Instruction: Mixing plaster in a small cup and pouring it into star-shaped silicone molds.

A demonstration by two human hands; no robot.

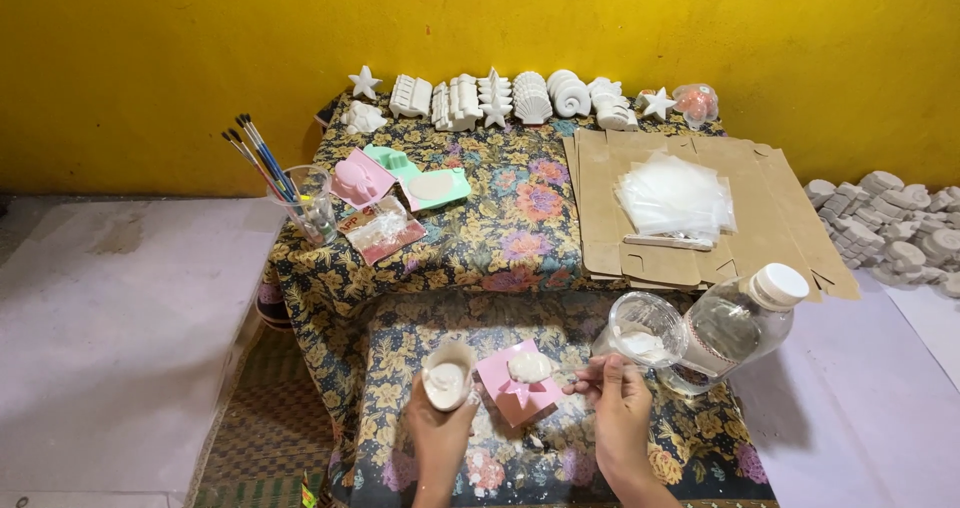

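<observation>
Left hand [440, 428] is wrapped around a small cup [447, 376] holding white paste, fingers closed on its wall, cup tilted slightly toward the right hand. Right hand [618, 400] is pinched on a thin stick [578, 373], thumb and fingertips pressed together; the stick tip is pointed left toward the mold.

Pink mold [520, 383] sits between the two hands on the floral cloth [520, 238], just beside the cup, filled at the top with white paste. White drips are seen on the cloth just below the mold.

Just above the right hand: a clear cup [645, 330] with white residue, touching a clear bottle [735, 328] with a white cap, lying tilted to its right.

Farther up from the right hand: flat cardboard [600, 218] with a stack of clear bags [675, 196] on it. Farther up from the left hand: a pink and a green mold [400, 178], a packet [382, 230], a glass of brushes [300, 200]. Along the wall [480, 18], a row of white casts [500, 98] — stars, shells. More casts are piled on the floor [895, 226], well right of the right hand.
</observation>
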